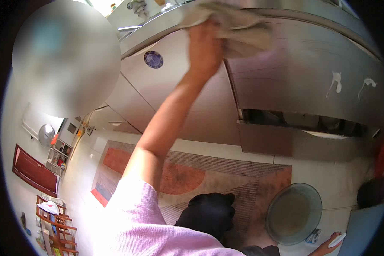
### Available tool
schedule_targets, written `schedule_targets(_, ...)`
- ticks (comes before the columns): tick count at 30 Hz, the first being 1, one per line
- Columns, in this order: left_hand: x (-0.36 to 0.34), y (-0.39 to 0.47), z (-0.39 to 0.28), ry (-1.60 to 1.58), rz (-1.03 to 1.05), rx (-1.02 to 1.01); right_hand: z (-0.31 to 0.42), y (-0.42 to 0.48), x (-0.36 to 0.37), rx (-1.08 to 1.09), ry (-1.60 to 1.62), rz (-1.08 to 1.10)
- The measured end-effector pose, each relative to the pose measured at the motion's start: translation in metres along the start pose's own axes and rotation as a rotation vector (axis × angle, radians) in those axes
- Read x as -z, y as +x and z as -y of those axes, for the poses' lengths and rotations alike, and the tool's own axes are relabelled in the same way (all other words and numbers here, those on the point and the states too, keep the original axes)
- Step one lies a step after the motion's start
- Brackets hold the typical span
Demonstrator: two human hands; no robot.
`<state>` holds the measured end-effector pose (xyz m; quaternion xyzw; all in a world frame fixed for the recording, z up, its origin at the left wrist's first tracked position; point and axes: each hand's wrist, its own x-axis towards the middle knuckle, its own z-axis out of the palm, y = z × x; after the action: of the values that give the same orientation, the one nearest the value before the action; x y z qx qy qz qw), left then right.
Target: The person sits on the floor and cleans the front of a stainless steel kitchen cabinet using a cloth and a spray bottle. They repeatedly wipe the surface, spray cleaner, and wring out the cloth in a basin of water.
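Note:
High in the head view, my left hand (205, 48) is closed on a beige cloth (248, 32), which is blurred and lies over the counter edge and the top of the glossy cabinet front (275, 73). My right hand (329, 245), low at the right rim, grips a white oblong object (338, 240) that is too small to identify. Two white streaks of foam or cleaner (336, 82) run down the cabinet front at the right. A round blue decorative sticker (153, 59) marks the door left of my arm.
A round basin of cloudy water (292, 212) stands on the floor at the right, partly over a patterned rug (185, 179). Below the cabinet front, a drawer (265, 136) is partly open. Several small things line the countertop (121, 16). Wooden chairs (56, 224) stand far left.

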<state>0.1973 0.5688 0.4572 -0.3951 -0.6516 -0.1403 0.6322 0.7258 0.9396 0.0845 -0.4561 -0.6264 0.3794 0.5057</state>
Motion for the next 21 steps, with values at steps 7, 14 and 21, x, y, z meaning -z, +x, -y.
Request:
schedule_targets(7,0.001,0.001,0.015,-0.224,-0.183,0.307,-0.004,-0.001,-0.002,-0.020,0.016,0.013)
schedule_targets(14,0.024,-0.016,0.058,0.296,0.034,0.091,-0.004,0.006,0.015,-0.013,-0.004,0.008)
schedule_targets(21,0.019,-0.021,0.090,-0.863,-0.447,0.607,0.053,0.023,0.020,0.033,-0.035,0.041)
